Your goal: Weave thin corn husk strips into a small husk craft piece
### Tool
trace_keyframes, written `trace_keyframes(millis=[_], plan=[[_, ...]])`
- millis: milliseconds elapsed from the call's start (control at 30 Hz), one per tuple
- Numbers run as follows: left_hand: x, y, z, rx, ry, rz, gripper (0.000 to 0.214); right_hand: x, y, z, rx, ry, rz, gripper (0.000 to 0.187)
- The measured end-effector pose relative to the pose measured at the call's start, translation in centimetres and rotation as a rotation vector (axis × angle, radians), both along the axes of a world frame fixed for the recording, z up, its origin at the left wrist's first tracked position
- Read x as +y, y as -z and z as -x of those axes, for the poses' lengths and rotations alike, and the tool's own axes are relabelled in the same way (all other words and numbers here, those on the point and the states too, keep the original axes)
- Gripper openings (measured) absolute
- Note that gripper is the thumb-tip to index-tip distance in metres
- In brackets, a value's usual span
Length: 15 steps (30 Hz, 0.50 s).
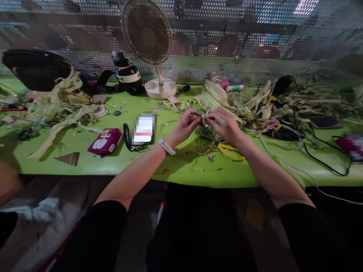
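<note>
Over the green table, my left hand (pixel 185 126) and my right hand (pixel 224 124) meet, fingertips almost touching. Both are closed in a pinch on a small pale plant strip (pixel 205 119), mostly covered by the fingers. Under and behind them lies a heap of thin green plant strands (pixel 208 133), with pale dried husks (pixel 217 94) at its far side. A yellow-handled tool (pixel 231 152), its front end hidden, rests close below my right hand. A light wristband (pixel 166 147) circles my left wrist.
Left of my hands lie a lit phone (pixel 144 128) and a purple box (pixel 104 142). A fan (pixel 160 87), a black bottle (pixel 128 73) and a black bag (pixel 36 70) stand behind. Husks (pixel 261 104) and cables (pixel 309 151) spread rightward. Another person's arm (pixel 8 181) shows far left.
</note>
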<state>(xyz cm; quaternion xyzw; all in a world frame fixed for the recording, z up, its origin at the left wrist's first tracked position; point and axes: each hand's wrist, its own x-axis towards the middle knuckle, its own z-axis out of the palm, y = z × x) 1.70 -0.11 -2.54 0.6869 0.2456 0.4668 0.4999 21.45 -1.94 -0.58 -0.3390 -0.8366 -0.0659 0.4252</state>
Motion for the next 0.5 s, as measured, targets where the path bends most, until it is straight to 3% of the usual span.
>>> trace_keyframes(millis=[233,500], plan=[[-0.06,-0.24,0.3,-0.02,0.073,-0.011,0.025,-0.1,-0.32,-0.18,-0.028,-0.011,0.036,0.015],[0.3,0.3,0.3,0.047,0.017,-0.098,0.024,-0.26,-0.3,-0.09,-0.081,-0.023,0.012,0.018]])
